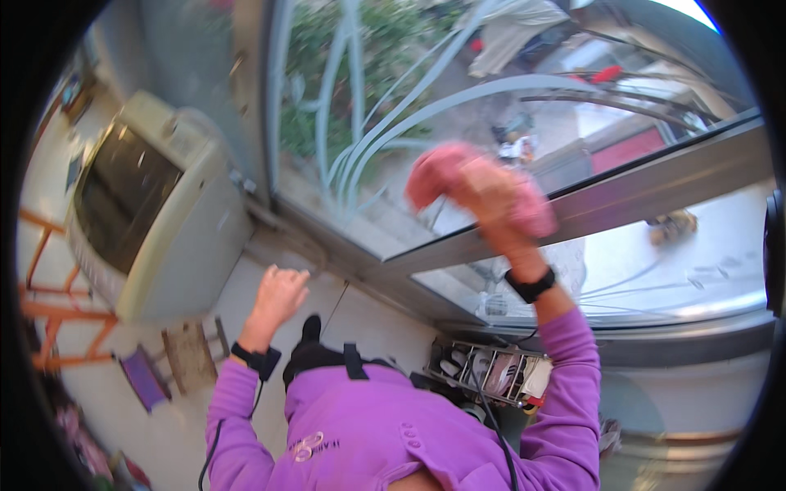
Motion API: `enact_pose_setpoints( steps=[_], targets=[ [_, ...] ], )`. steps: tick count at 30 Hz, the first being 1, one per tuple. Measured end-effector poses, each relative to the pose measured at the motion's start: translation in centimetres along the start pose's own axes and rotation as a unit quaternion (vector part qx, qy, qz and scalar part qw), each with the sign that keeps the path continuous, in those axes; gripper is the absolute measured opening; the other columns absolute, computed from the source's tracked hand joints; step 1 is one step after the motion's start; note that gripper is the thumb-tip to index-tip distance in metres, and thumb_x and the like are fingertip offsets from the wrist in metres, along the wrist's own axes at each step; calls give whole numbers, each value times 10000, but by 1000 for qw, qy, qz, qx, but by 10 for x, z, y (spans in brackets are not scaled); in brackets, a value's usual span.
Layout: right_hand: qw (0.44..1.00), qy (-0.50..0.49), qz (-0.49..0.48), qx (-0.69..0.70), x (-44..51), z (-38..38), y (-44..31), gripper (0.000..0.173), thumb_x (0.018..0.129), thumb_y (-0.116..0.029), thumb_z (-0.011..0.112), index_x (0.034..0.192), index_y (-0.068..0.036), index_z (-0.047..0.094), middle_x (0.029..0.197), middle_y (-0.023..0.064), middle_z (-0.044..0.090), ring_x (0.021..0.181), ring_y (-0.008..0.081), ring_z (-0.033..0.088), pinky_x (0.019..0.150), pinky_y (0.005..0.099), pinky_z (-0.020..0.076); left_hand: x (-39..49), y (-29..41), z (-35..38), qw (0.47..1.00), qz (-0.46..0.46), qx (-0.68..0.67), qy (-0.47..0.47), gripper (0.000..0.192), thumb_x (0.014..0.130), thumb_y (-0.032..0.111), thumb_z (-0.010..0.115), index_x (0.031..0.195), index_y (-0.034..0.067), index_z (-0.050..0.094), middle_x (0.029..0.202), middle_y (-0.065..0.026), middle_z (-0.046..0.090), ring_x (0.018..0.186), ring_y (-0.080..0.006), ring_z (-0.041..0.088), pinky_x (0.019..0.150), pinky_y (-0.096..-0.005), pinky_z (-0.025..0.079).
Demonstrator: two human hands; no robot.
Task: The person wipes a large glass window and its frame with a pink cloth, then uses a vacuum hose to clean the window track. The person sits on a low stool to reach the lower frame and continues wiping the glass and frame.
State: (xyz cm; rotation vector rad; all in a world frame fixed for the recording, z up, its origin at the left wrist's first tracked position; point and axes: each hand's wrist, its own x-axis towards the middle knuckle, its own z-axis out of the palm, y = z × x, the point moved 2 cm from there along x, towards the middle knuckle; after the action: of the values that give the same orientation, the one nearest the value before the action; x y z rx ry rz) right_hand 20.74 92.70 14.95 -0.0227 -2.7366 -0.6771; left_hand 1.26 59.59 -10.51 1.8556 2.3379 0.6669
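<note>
My right hand is shut on a pink cloth, held up against or just in front of the window glass. Hand and cloth are blurred, so whether they touch the pane cannot be told. The cloth bunches out on both sides of my fingers, just above the horizontal metal bar of the frame. Pale curved line patterns run over the upper pane. My left hand hangs over the floor with its fingers loosely curled and nothing in it, to the right of an old CRT television.
A metal shoe rack with several shoes stands low by the window wall, under my right arm. Orange wooden furniture legs, a small wooden stool and a purple-topped stool stand on the left. Black cables run from both wrists.
</note>
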Motion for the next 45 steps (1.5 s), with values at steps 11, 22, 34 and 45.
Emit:
enact_pose_setpoints(
  steps=[11,22,34,45],
  targets=[
    [817,264,285,-426,45,-135,118,559,883,-22,630,1430,-62,520,1359,297,459,1190,478,541,977,533,469,-271,-12,113,826,-516,-98,-205,549,904,374,684,1379,108,608,1312,-200,657,1196,-363,637,1037,-453,490],
    [990,92,-26,-108,-54,89,-41,445,897,-141,683,1328,-250,676,1437,48,520,1330,290,494,1062,474,428,-429,21,172,692,-641,-314,-112,553,929,338,689,1384,38,593,1171,-222,722,1122,-322,689,975,-394,528],
    [964,-230,-131,9,-124,234,-126,482,905,-151,601,1386,-189,617,1550,14,455,1412,295,428,1156,464,364,-407,-199,288,726,-622,-294,-10,523,940,259,671,1397,25,572,1226,-214,695,1125,-316,675,987,-398,512],
    [930,-333,-151,29,-141,297,-164,500,890,-115,608,1382,-202,627,1548,29,447,1415,308,420,1161,460,373,-420,-352,288,754,-640,75,-125,737,874,254,760,1499,33,437,1498,-244,469,1403,-398,429,1154,-478,373]
  ],
)
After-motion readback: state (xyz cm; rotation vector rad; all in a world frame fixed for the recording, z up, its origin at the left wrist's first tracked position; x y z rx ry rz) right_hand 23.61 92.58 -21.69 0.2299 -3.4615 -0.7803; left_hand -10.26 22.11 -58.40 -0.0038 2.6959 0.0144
